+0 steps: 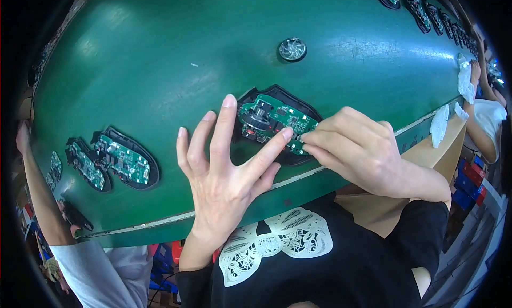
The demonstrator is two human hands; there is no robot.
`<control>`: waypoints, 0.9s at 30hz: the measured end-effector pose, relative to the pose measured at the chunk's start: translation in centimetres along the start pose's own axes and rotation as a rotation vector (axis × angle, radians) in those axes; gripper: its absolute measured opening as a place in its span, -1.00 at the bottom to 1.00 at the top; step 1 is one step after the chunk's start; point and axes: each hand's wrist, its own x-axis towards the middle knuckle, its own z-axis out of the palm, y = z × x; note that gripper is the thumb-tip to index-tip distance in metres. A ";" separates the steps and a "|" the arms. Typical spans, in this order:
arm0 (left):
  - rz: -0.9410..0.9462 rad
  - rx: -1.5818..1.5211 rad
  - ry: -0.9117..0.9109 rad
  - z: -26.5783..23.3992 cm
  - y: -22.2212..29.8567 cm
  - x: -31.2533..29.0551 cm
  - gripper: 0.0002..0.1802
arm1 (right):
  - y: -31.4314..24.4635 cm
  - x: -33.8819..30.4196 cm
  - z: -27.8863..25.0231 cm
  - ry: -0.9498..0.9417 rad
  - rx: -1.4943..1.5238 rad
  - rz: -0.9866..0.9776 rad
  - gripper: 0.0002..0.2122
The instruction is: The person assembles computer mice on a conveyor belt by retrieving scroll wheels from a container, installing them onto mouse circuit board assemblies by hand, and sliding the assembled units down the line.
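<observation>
In front of me on the green table lies a black computer mouse base (278,91) carrying a green circuit board (280,112). A scroll wheel sits at the board's left end. My left hand (220,177) has its fingers spread, and its index fingertip rests on the lower middle of the board. At the board's right end, the thumb and fingers of my right hand (362,148) are pinched together. Whatever they hold there, if anything, is hidden by the fingertips.
A round metallic disc (292,50) lies beyond the mouse base. To the left are further mouse bases (128,159) with boards; a row (417,12) lines the far right. A co-worker's arm (45,196) reaches in at left; another person (482,121) sits at right near white gloves (465,79).
</observation>
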 end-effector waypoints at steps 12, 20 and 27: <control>0.028 -0.017 0.004 -1.3 0.8 1.1 -0.33 | 2.9 6.3 -2.3 0.117 -0.327 -0.165 -0.67; 0.103 0.121 0.114 -1.7 0.3 4.9 -0.36 | 9.5 4.3 -5.9 0.142 -0.097 0.076 -0.75; 0.263 0.082 0.225 -1.0 -4.8 17.5 -0.45 | 6.5 1.8 -8.2 0.169 0.274 0.494 -0.73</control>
